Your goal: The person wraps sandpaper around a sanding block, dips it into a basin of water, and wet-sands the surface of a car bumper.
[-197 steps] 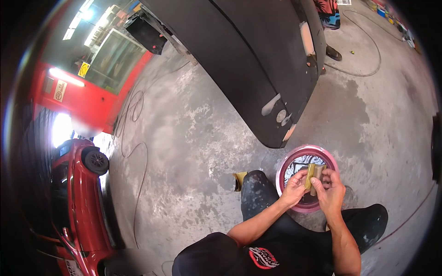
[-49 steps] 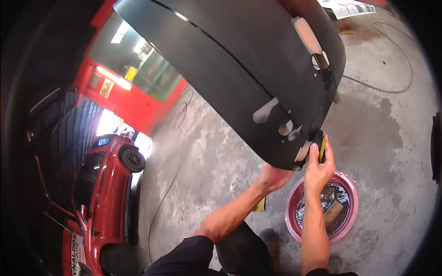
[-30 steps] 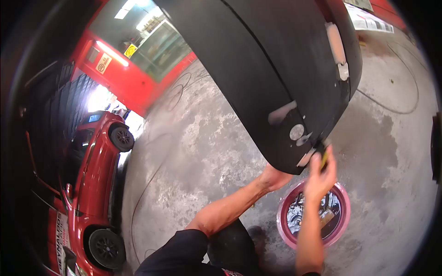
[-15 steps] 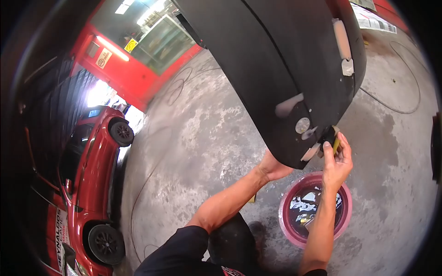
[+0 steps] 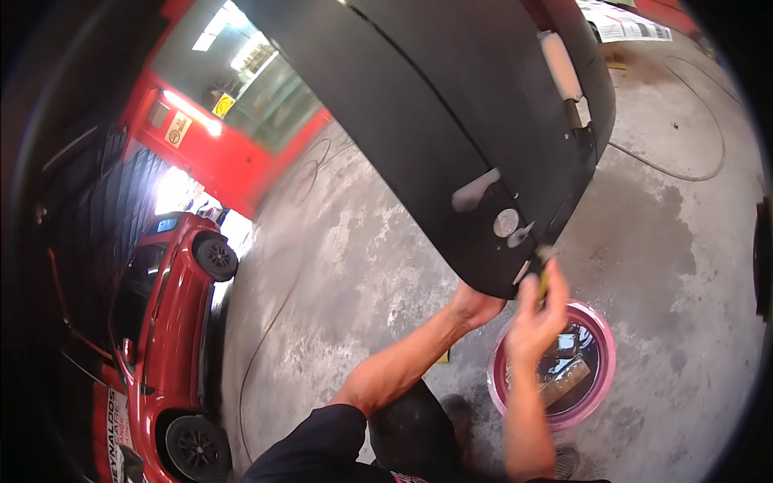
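A large black car bumper (image 5: 483, 121) hangs in front of me, with pale, sanded-looking patches and a round bare spot near its lower end. My left hand (image 5: 479, 307) holds the bumper's lower edge from behind; most of its fingers are hidden. At the bumper's lower right corner, my right hand (image 5: 541, 318) pinches a small yellow-edged sanding block (image 5: 544, 278) against the surface. Motion blurs these fingers and the block. Just below is a pink basin (image 5: 608, 358) of dark water, with a yellowish block (image 5: 566, 381) in it.
A red car (image 5: 173, 322) stands at the left. Behind it is a red wall (image 5: 241, 169) with a window. A thin hose (image 5: 684, 175) curls over the stained concrete floor (image 5: 322, 298) at the right. Printed paper (image 5: 632, 24) lies at the top right.
My right hand has moved left and slightly down with the sanding block, along the bumper's corner. The bumper appears shifted left in view. More of the basin's contents show.
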`<state>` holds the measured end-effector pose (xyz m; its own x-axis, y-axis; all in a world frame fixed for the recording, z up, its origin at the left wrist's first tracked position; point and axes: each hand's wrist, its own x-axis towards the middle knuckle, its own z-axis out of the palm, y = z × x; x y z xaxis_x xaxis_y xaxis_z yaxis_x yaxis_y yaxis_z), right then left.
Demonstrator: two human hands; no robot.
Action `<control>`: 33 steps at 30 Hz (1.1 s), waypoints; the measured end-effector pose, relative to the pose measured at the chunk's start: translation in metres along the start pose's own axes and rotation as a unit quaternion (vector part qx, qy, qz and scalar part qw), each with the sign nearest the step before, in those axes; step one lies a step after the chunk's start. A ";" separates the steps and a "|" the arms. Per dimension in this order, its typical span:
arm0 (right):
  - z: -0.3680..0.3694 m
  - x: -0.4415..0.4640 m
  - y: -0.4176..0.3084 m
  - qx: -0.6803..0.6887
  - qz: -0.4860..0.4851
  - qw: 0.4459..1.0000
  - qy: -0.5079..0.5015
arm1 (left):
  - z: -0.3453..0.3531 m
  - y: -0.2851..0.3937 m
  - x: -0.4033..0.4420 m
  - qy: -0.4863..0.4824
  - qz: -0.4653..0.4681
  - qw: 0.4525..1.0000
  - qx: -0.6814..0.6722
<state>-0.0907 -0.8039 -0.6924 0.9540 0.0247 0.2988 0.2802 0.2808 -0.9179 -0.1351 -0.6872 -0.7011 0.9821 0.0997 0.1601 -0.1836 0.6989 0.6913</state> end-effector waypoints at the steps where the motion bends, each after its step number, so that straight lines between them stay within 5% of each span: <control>1: 0.002 -0.020 -0.009 -0.023 0.025 0.999 -0.010 | 0.004 -0.001 -0.001 0.001 -0.006 1.000 0.000; 3: 0.002 -0.003 0.006 -0.014 -0.001 1.000 -0.006 | 0.008 0.000 -0.001 0.058 0.014 0.998 0.017; 5: -0.002 0.041 0.005 0.163 0.175 0.971 -0.006 | 0.003 -0.007 -0.002 0.073 0.035 0.997 0.007; 8: 0.006 -0.013 0.018 0.064 0.080 0.995 -0.001 | -0.024 -0.001 0.000 0.005 0.010 1.000 -0.023; 11: 0.010 -0.028 0.024 0.038 0.012 0.999 0.019 | -0.015 -0.006 -0.004 0.007 0.063 0.968 0.244; 12: 0.005 0.001 0.023 0.095 0.094 0.991 0.005 | 0.006 -0.004 0.000 0.114 0.026 0.971 0.210; 13: 0.001 0.023 0.018 0.149 0.176 0.973 -0.009 | -0.001 -0.009 -0.001 0.078 0.057 0.966 0.239; 15: -0.002 0.018 0.007 0.072 0.177 0.982 -0.003 | -0.013 -0.018 -0.001 0.010 0.123 0.949 0.289; 17: 0.009 -0.027 0.015 -0.041 -0.007 0.999 0.035 | -0.008 -0.009 0.009 0.029 0.109 0.949 0.294; 19: 0.011 -0.019 0.015 -0.008 -0.012 0.999 0.040 | -0.002 -0.009 0.003 0.063 0.087 0.950 0.292; 21: 0.005 0.027 0.008 0.162 0.181 0.970 0.016 | -0.001 -0.010 -0.001 0.071 0.068 0.961 0.259; 23: 0.004 0.018 0.008 0.167 0.189 0.968 0.001 | -0.002 -0.009 0.000 0.066 0.052 0.976 0.201; 25: 0.010 -0.029 0.013 -0.029 -0.031 0.999 0.017 | 0.000 -0.006 0.001 0.053 0.038 0.989 0.135; 27: 0.007 -0.025 0.016 -0.063 -0.041 0.997 -0.002 | 0.001 -0.006 0.001 0.045 0.029 0.996 0.066; 29: 0.003 0.022 0.012 0.115 0.152 0.982 -0.002 | -0.002 -0.005 -0.001 -0.003 0.027 0.999 -0.023; 31: 0.000 0.018 0.009 0.155 0.188 0.970 -0.023 | -0.001 -0.002 -0.003 -0.094 0.013 0.986 -0.138; 33: 0.010 -0.019 0.007 -0.018 -0.034 0.999 0.011 | -0.003 0.006 0.006 -0.092 -0.007 0.989 -0.116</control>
<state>-0.1077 -0.7927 -0.7013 0.9346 -0.0153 0.3554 0.3480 0.2464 -0.9045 -0.1299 -0.6806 -0.6982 0.9558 -0.0271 0.2926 -0.1346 0.8448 0.5179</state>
